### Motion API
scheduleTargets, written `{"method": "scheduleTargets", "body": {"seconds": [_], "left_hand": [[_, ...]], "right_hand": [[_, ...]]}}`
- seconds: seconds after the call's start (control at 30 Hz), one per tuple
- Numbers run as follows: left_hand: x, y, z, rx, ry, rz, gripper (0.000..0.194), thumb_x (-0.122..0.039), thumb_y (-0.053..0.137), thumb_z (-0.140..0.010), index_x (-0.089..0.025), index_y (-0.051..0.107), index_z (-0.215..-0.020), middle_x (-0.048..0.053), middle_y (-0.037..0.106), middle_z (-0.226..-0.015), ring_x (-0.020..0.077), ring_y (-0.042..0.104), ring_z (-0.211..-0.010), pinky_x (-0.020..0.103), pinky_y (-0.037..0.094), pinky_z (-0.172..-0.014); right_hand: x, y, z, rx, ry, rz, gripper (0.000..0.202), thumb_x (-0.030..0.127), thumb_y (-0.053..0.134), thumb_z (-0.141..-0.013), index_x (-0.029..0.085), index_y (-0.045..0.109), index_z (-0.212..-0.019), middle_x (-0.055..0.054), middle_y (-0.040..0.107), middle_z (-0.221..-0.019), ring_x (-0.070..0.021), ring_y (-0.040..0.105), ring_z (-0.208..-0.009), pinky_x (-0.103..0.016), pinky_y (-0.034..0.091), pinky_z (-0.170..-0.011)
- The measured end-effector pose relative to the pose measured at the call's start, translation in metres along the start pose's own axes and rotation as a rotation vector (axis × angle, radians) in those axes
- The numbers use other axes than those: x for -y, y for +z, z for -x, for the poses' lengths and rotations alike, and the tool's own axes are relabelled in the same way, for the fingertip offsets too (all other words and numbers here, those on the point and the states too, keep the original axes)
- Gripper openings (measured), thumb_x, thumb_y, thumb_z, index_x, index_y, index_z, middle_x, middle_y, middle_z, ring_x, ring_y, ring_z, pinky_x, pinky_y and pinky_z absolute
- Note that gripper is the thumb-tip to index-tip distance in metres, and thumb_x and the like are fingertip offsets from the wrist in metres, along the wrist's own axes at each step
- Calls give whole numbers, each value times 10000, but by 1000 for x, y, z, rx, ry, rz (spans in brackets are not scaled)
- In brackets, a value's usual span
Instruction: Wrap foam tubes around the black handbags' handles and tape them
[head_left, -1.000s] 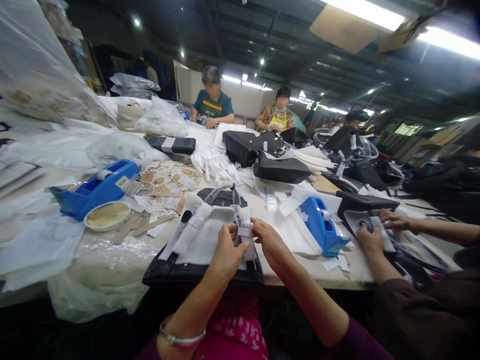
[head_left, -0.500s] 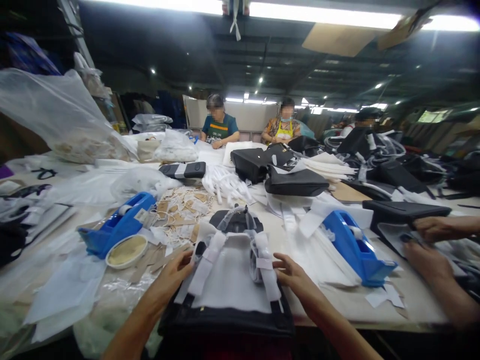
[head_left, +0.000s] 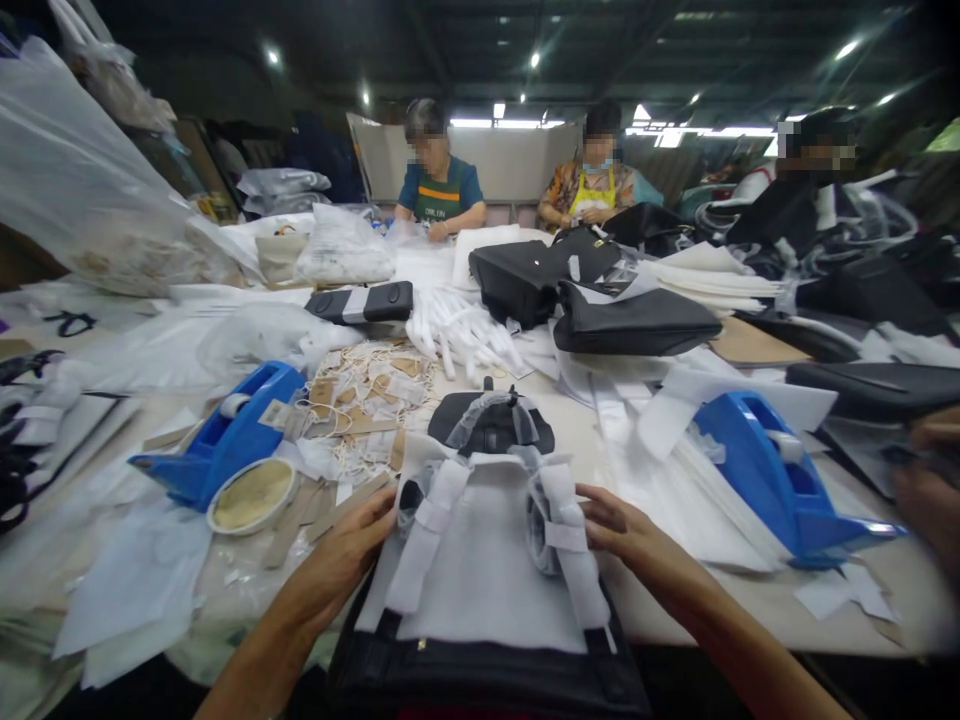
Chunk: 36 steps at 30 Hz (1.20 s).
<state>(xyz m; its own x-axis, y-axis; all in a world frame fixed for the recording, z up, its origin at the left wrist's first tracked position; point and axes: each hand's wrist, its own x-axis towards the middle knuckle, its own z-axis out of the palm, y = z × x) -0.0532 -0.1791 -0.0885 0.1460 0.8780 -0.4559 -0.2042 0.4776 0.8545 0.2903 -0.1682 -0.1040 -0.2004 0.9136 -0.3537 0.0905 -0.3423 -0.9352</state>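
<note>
A black backpack (head_left: 487, 680) lies before me at the table's front edge, with a white foam sheet (head_left: 487, 560) over its panel. Its two straps are wrapped in white foam (head_left: 429, 545) and clear plastic; its top handle (head_left: 484, 410) has clear wrap too. My left hand (head_left: 352, 545) holds the bag's left side, fingertips at the edge of the sheet. On the opposite side my right hand (head_left: 622, 530) holds the bag beside the right strap, its fingers slightly bent. Both thumbs are mostly hidden.
Blue tape dispensers stand left (head_left: 225, 435) and right (head_left: 787, 480). A white bowl (head_left: 253, 495) sits near string tags (head_left: 367, 395). Black bags (head_left: 637, 320), foam strips (head_left: 457, 330) and sheets lie beyond. Co-workers (head_left: 439, 190) sit across; a blurred co-worker's hand (head_left: 930, 490) is at right.
The view has tilted down and come closer. Both my hands stay at the backpack's sides, with little change in their grip. The co-worker's hands at right have shifted toward the frame edge.
</note>
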Motion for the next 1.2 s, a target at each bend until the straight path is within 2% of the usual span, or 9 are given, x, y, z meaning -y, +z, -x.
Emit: {"method": "scheduleTargets", "body": {"seconds": [0.1,0.17,0.27,0.4,0.53,0.7,0.87,1.0,1.2], "left_hand": [[-5,3,-1,-7,-25,0,509,-348,700,-769,-253,583,-1255,43,602,-1296,240,558,-1172,272,470,-905],[-8,5,-1,-27,-37,6,534,-358,718,-746,-247,587,-1252,51,609,-1285,252,566,-1161,285,475,-899],[-9,5,-2,-26,-39,15,541,-358,721,-744,-236,585,-1253,59,613,-1278,247,571,-1155,286,465,-918],[-6,2,-1,7,-12,36,520,-354,706,-760,-221,582,-1247,63,649,-1214,232,600,-1105,285,466,-908],[-3,-1,4,51,10,34,535,-372,719,-738,-190,595,-1226,84,679,-1138,251,622,-1048,320,473,-897],[4,-5,7,96,42,66,482,-354,689,-766,-155,604,-1198,92,687,-1100,238,629,-1027,304,473,-885],[12,-10,10,118,80,138,442,-354,657,-804,-179,591,-1204,72,696,-1074,221,640,-1001,293,479,-877],[12,-16,15,113,125,196,440,-353,655,-805,-184,582,-1205,78,685,-1106,225,638,-1008,309,481,-881],[4,-8,29,136,106,140,341,-393,651,-773,-170,667,-1030,67,717,-1001,285,656,-954,373,509,-844]], "right_hand": [[17,-6,-15,-135,-74,61,524,429,696,-703,171,596,-1148,-143,648,-1136,-281,601,-1057,-443,435,-937],[42,-3,-26,-218,-192,95,464,412,687,-713,176,614,-1106,-124,657,-1118,-257,605,-1045,-433,417,-964],[89,16,-39,-121,-312,107,443,350,656,-746,191,591,-1154,-88,681,-1066,-224,621,-999,-421,416,-962],[131,52,-57,62,-186,136,647,253,692,-711,190,494,-1324,-70,698,-990,-238,628,-945,-420,436,-920],[134,78,-82,81,-86,107,814,206,737,-662,200,409,-1406,-47,681,-934,-241,615,-928,-418,435,-917],[129,99,-94,37,-30,-196,836,119,644,-716,148,263,-1459,-88,642,-948,-198,641,-866,-411,410,-952],[134,118,-62,-20,-130,-295,736,110,615,-715,164,344,-1397,-45,636,-876,-189,642,-875,-413,379,-999],[139,123,-26,-14,-292,-304,691,166,665,-709,188,414,-1352,-4,622,-833,-172,629,-884,-387,377,-1000],[165,138,50,140,-435,-291,664,196,657,-747,226,414,-1365,-18,661,-917,-182,618,-936,-384,385,-972]]}}
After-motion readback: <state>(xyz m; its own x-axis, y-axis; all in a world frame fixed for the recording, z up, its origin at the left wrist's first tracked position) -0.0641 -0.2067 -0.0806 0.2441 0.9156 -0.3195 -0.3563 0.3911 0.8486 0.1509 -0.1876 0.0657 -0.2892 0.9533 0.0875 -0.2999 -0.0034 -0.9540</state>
